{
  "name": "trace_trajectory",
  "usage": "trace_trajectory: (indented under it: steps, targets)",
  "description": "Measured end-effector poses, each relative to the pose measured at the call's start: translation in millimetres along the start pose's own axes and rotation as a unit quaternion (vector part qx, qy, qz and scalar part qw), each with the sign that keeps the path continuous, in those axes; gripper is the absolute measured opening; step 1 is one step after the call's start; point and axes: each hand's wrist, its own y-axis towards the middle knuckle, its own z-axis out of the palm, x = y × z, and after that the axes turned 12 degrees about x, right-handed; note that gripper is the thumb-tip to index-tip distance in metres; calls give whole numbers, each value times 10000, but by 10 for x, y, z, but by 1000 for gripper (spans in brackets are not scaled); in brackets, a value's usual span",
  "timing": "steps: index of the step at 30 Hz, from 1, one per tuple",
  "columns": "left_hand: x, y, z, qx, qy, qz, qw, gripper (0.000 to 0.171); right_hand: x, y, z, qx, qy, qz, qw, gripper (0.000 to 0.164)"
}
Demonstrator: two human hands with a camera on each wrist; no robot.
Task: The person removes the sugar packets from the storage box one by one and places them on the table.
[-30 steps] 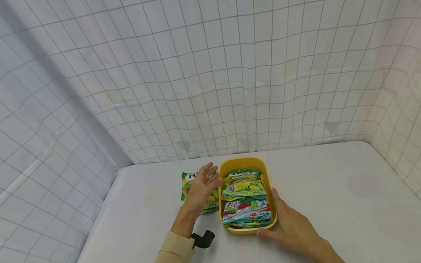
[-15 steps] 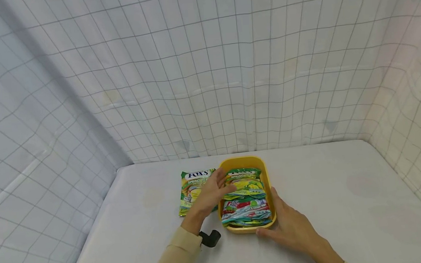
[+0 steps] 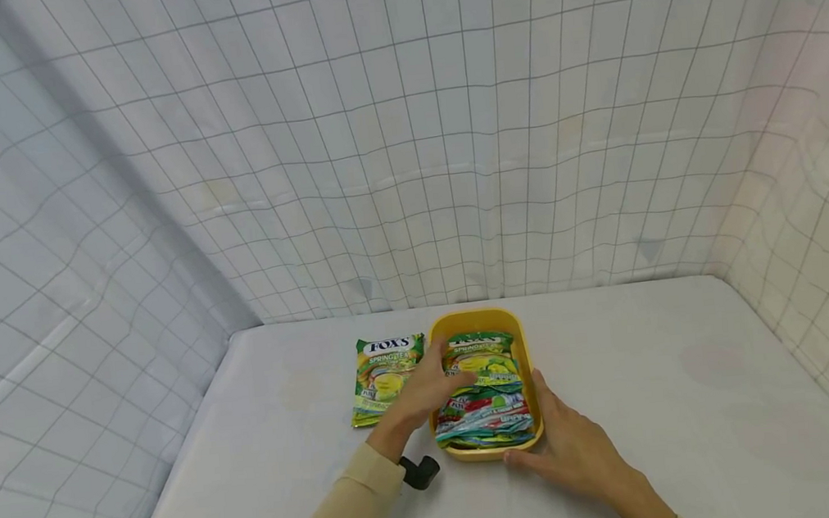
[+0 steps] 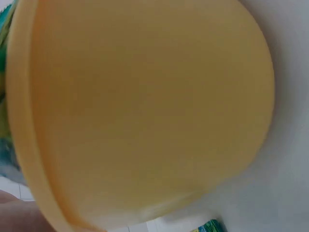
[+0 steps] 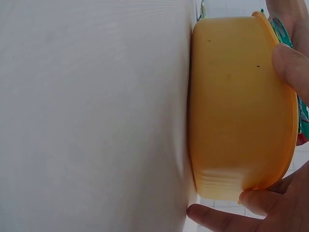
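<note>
A yellow plastic tub [image 3: 457,319] stands on the white table, full of candy packets. A green and yellow candy packet [image 3: 498,363] lies in its far half, a red and blue one [image 3: 491,421] in its near half. My left hand [image 3: 417,392] reaches over the tub's left rim, fingers extended along the green packet's left side and thumb over its front; some fingertips are hidden. My right hand [image 3: 587,449] holds the tub's near right corner, with thumb [image 5: 292,67] at the rim and fingers along the right side.
Left of the tub, another green candy packet [image 3: 377,386] lies flat on the table [image 3: 654,378]. Grid-patterned white cloth [image 3: 407,169] rises behind the table and at both sides.
My left hand has moved right, from above the packet on the table to over the tub's left side. The right hand has stayed on the tub.
</note>
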Motion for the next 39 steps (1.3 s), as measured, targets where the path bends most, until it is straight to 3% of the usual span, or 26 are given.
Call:
trace_trajectory:
  steps: [13,24,32,39]
  targets:
    - [-60,41,61,-134,-111,-661,9977,90,-8,-2,11,-54,77,-39,9999,128]
    - [-65,62,23,178,-733,-468,9961,96,-6,7,6,-77,40,-43,10000,127]
    - [-20,86,57,-138,-1406,-395,9892,93,1,6,6,-43,71,-26,10000,127]
    - [-62,101,78,-479,-1827,-412,9811,81,-13,15,6,48,113,74,9999,129]
